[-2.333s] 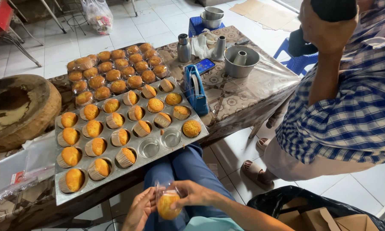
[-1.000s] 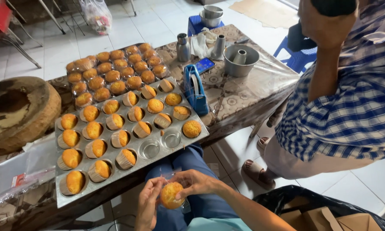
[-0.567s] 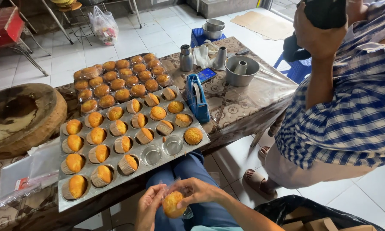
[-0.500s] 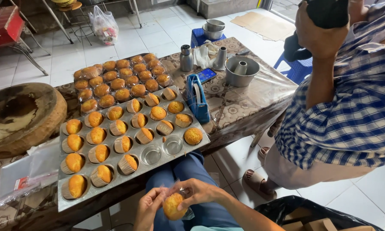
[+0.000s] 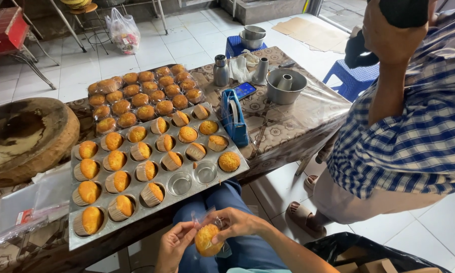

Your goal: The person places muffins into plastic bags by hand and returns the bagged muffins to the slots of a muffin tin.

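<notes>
Cupcake sits in a clear plastic bag, low in frame over my lap, just below the near edge of the muffin tray. My right hand is clamped on the bag's bunched top, fingers pinching the plastic above the cake. My left hand cups the cake's left side, fingers curled around it, thumb touching the wrap.

To do this wrapping well, I'd judge: keep the left hand's grip loose so the soft top isn't crushed, gather the plastic evenly at the neck, and hold the cake upright so crumbs stay inside.

Relative to the tray: it's mostly full of golden cupcakes in paper cases, many tipped on their sides, with two empty cups at its near right corner. Behind the tray, a batch of already wrapped cakes. Right of the tray, touching its edge, a blue tape dispenser; beyond that a phone and a metal tube pan. Left of the tray, a round wooden block and a stack of flat bags. Far right of the tray, another person in a blue checked shirt stands by the table.
</notes>
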